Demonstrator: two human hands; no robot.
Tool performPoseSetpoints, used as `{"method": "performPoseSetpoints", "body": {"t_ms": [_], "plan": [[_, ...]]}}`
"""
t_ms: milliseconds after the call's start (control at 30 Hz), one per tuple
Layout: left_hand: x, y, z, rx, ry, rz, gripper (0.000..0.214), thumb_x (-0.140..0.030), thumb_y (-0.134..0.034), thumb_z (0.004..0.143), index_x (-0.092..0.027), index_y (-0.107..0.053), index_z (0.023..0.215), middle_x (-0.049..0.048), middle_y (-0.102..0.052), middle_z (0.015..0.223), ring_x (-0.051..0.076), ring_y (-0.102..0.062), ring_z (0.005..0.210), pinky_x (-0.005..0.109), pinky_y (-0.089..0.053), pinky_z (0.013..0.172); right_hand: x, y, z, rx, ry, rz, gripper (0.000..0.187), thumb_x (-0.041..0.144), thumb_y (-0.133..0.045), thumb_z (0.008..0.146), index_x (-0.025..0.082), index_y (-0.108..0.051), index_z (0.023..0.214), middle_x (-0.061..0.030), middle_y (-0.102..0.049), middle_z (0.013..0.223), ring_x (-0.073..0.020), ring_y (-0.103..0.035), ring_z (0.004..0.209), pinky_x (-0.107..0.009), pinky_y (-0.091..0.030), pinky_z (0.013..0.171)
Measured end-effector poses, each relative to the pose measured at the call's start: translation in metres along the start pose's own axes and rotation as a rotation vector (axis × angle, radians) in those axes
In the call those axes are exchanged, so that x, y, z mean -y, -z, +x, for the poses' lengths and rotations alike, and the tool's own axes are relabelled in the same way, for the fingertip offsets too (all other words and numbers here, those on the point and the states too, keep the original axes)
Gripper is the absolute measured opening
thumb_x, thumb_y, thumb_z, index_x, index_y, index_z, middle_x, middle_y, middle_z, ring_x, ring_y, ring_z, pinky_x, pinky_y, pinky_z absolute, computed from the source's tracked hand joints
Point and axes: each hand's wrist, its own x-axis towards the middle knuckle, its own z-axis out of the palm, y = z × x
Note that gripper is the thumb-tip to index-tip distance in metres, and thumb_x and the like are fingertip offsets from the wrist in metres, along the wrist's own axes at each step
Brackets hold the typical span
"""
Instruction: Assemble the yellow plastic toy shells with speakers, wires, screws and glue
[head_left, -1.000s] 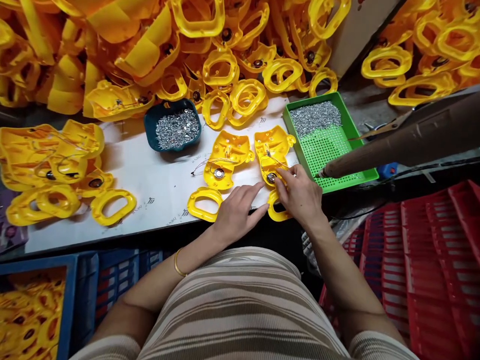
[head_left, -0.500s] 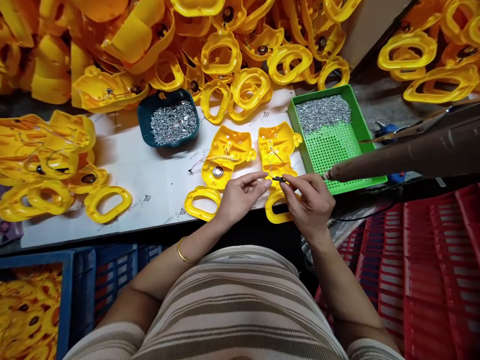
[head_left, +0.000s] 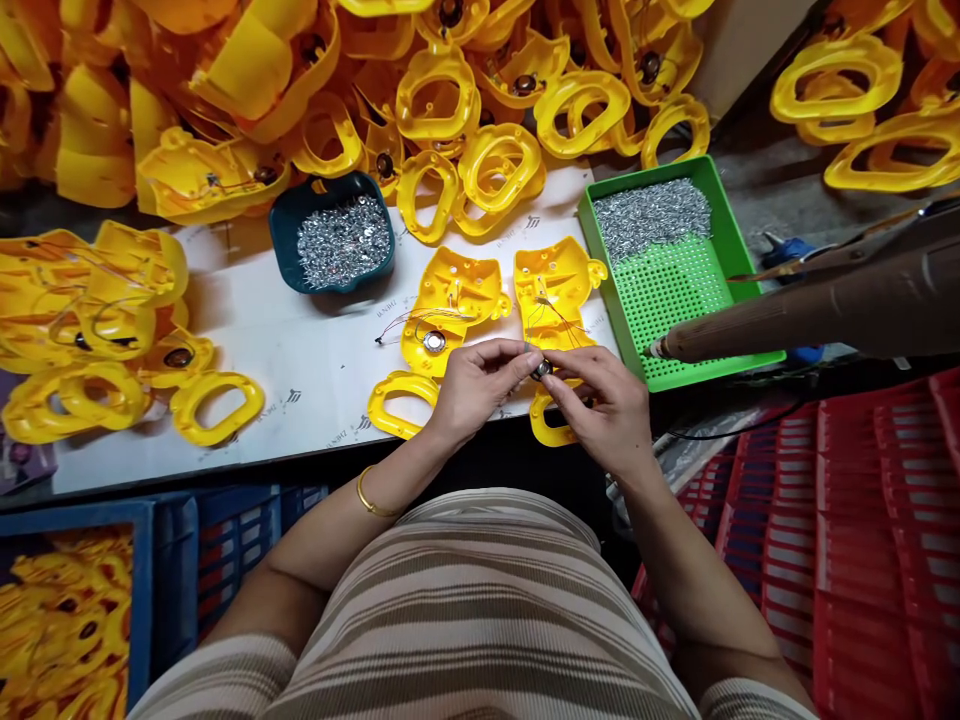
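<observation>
Two yellow plastic shells lie open side by side on the white table. The left shell point(head_left: 454, 310) holds a small round speaker point(head_left: 433, 342) with thin wires. Over the lower part of the right shell point(head_left: 553, 290) my left hand point(head_left: 474, 392) and my right hand point(head_left: 604, 410) meet, both pinching a small round speaker point(head_left: 541, 368) whose wires run up into that shell. A gold bangle sits on my left wrist.
A dark bowl of screws point(head_left: 336, 238) stands behind the shells. A green tray point(head_left: 697, 330) with screws sits to the right, a brown powered screwdriver point(head_left: 810, 310) hanging over it. Yellow parts are heaped at the back and left. Red crates point(head_left: 862, 540) right, blue crate point(head_left: 82, 590) left.
My right hand lifted the small speaker out of the right shell, and my left hand came up from the table to pinch it too.
</observation>
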Motion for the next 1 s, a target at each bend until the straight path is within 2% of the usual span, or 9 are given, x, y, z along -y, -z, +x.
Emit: {"method": "performPoseSetpoints", "body": {"t_ms": [233,300,367,467,567,667,867,1000], "plan": [[0.006,0.0,0.003,0.002,-0.044,0.111,0.035,-0.047,-0.08,0.074,-0.014,-0.074,0.082,-0.0034,-0.057,0.056,0.003,-0.042,0.044,0.015,-0.033,0.039,-0.004,0.001,0.0,-0.074,0.068,-0.144,0.02,0.03,-0.067,0.088,0.023,-0.073,0.106,-0.0047,-0.067,0.092,-0.012,-0.065,0.073,-0.022,-0.054,0.057],[0.009,0.0,0.002,-0.024,-0.167,0.243,0.033,-0.045,-0.076,0.078,-0.015,-0.073,0.09,0.0,-0.064,0.07,0.004,-0.047,0.05,0.015,-0.04,0.045,-0.008,0.002,0.002,-0.106,0.029,-0.23,0.021,0.034,-0.068,0.087,0.023,-0.073,0.105,-0.0045,-0.066,0.091,-0.0131,-0.064,0.073,-0.025,-0.052,0.059],[0.013,0.002,0.001,-0.059,-0.335,0.417,0.031,-0.04,-0.074,0.082,-0.017,-0.071,0.103,0.0041,-0.067,0.095,0.004,-0.051,0.058,0.016,-0.048,0.055,-0.011,0.004,0.005,-0.127,0.009,-0.313,0.022,0.035,-0.066,0.088,0.022,-0.073,0.104,-0.0042,-0.066,0.089,-0.0126,-0.062,0.069,-0.025,-0.05,0.06],[0.021,0.004,-0.001,-0.038,-0.473,0.62,0.045,-0.036,-0.072,0.084,-0.021,-0.059,0.125,0.0092,-0.055,0.124,0.004,-0.055,0.065,0.02,-0.055,0.065,-0.013,0.005,0.011,-0.094,0.024,-0.421,0.023,0.035,-0.062,0.091,0.022,-0.074,0.106,-0.0032,-0.065,0.087,-0.0115,-0.059,0.065,-0.025,-0.047,0.061],[0.027,0.004,-0.001,0.023,-0.474,0.736,0.061,-0.035,-0.069,0.087,-0.023,-0.043,0.142,0.0127,-0.046,0.135,0.005,-0.057,0.068,0.024,-0.057,0.07,-0.015,0.002,0.016,-0.053,0.005,-0.51,0.025,0.038,-0.06,0.092,0.023,-0.074,0.107,-0.0027,-0.064,0.084,-0.0124,-0.058,0.066,-0.026,-0.044,0.061],[0.027,0.004,0.0,0.072,-0.446,0.802,0.068,-0.03,-0.067,0.088,-0.024,-0.034,0.147,0.0138,-0.047,0.138,0.007,-0.058,0.07,0.026,-0.058,0.075,-0.017,-0.001,0.018,-0.035,-0.032,-0.553,0.026,0.04,-0.06,0.092,0.023,-0.074,0.107,-0.0026,-0.064,0.082,-0.0131,-0.057,0.065,-0.026,-0.042,0.061],[0.025,0.004,0.004,0.119,-0.398,0.802,0.077,-0.023,-0.069,0.084,-0.026,-0.03,0.15,0.0121,-0.053,0.138,0.009,-0.061,0.07,0.027,-0.058,0.076,-0.016,-0.004,0.021,-0.046,-0.049,-0.632,0.023,0.039,-0.063,0.09,0.025,-0.075,0.104,-0.0022,-0.066,0.083,-0.0144,-0.059,0.068,-0.027,-0.037,0.058],[0.028,0.004,0.007,0.131,-0.374,0.743,0.079,-0.021,-0.068,0.082,-0.026,-0.028,0.151,0.0134,-0.05,0.142,0.009,-0.063,0.071,0.026,-0.058,0.073,-0.016,-0.004,0.024,-0.018,-0.033,-0.643,0.022,0.037,-0.063,0.09,0.025,-0.075,0.105,-0.003,-0.07,0.087,-0.0157,-0.062,0.073,-0.028,-0.038,0.06]]}}
